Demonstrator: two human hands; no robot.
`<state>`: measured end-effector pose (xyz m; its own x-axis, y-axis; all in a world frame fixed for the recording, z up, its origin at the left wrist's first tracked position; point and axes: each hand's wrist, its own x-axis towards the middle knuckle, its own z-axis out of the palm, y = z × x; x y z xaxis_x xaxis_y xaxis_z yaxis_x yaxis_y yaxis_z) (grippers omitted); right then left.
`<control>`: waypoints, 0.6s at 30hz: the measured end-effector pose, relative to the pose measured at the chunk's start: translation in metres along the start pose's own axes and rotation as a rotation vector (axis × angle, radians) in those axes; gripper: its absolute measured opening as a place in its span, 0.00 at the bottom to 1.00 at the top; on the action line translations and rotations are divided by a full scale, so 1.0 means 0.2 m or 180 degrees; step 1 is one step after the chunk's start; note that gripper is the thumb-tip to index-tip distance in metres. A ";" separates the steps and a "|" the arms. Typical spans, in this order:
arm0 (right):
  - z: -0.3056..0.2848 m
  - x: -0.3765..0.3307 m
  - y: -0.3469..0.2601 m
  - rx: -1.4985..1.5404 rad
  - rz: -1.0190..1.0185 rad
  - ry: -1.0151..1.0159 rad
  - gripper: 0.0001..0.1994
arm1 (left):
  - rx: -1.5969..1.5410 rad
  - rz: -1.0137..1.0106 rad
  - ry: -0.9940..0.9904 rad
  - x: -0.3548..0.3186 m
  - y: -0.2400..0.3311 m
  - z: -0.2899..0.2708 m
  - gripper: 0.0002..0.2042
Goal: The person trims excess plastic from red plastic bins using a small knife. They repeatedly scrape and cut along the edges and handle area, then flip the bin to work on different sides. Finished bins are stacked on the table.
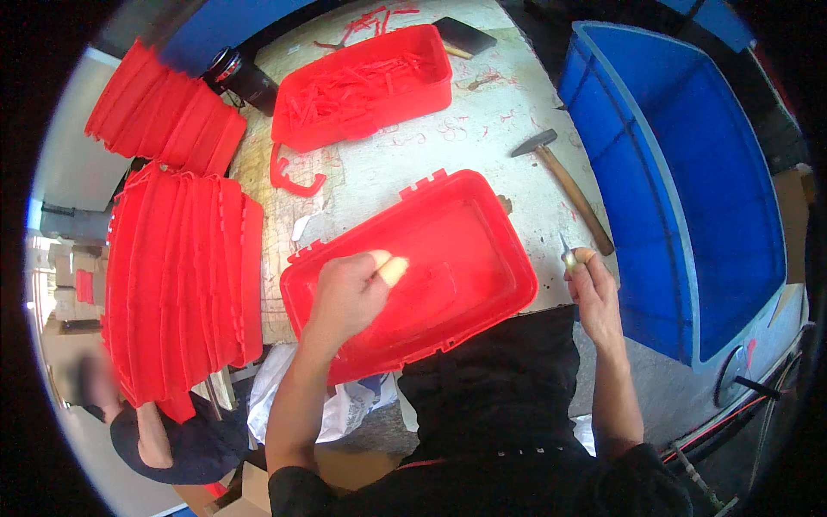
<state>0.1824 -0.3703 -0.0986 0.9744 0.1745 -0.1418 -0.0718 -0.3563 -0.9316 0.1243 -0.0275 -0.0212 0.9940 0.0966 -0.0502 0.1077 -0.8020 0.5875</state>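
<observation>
Over the near edge of the table [482, 129] lies the tray [465, 246], the left hand [351, 293] above it with yellow-covered fingertips curled together, while off its right end the right hand [594, 293] has its fingers clamped on a knife [568, 257] near the hammer [572, 191].

Hammer [575, 196] on table [388, 157] between tray [469, 250] and bin [627, 151]

No words or numbers can be read. Toward 5 o'clock, small pale marks [535, 451] sit on the black clothes [491, 388]; near 12 o'clock, thin red squiggles [450, 131] dot the white table [482, 159].
</observation>
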 end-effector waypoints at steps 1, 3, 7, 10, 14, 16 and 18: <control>0.00 -0.02 0.00 0.0028 0.0040 -0.0028 0.10 | -0.0350 -0.0044 -0.0014 0.00 -0.02 -0.01 0.08; 0.00 -0.05 0.01 0.0236 0.0162 -0.0217 0.10 | -0.0719 -0.0297 0.0010 0.00 -0.04 0.00 0.08; 0.02 -0.09 0.03 0.0609 0.0364 -0.0379 0.08 | -0.0881 -0.0750 -0.0183 -0.02 -0.01 0.06 0.07; 0.02 -0.11 0.03 0.0544 0.0372 -0.0385 0.07 | -0.0987 -0.0798 -0.0163 -0.03 0.02 0.09 0.08; 0.01 -0.05 0.01 -0.0427 0.0019 -0.0215 0.09 | -0.1299 -0.0842 0.0070 -0.03 0.03 0.10 0.08; 0.02 0.01 -0.01 -0.1104 -0.0156 0.0019 0.09 | -0.1477 -0.0380 0.0362 -0.03 0.01 0.10 0.08; 0.04 0.11 -0.01 -0.1717 -0.0650 0.0121 0.11 | -0.0998 0.0062 0.0541 -0.01 -0.02 0.07 0.08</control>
<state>0.2028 -0.3591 -0.1024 0.9647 0.2594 0.0443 0.2277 -0.7382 -0.6350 0.1215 -0.0328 -0.0345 0.9761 0.2008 0.0831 0.0521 -0.5874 0.8076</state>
